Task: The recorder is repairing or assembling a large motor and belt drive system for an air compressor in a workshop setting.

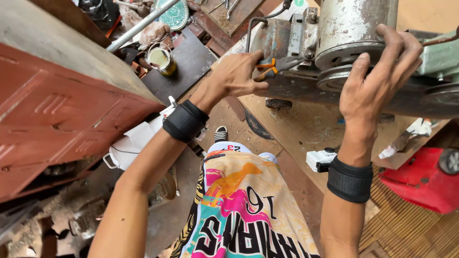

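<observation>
My left hand [238, 76] grips pliers with orange-and-black handles [266, 68], whose grey jaws point at a bolt on a worn grey motor [351, 24]. My right hand [377, 79] wraps over the motor's round end and the grooved pulley [334, 76] below it. The motor sits on a rusty metal mount [287, 36] over a dusty wooden bench [306, 124]. Both wrists wear black bands.
A red metal cabinet [52, 105] stands close on the left. An open tin can [161, 59] and a metal pipe [143, 24] lie behind it. A red object [420, 179] sits low right, a small white device [319, 160] near the bench edge, and a white bucket [129, 145] below.
</observation>
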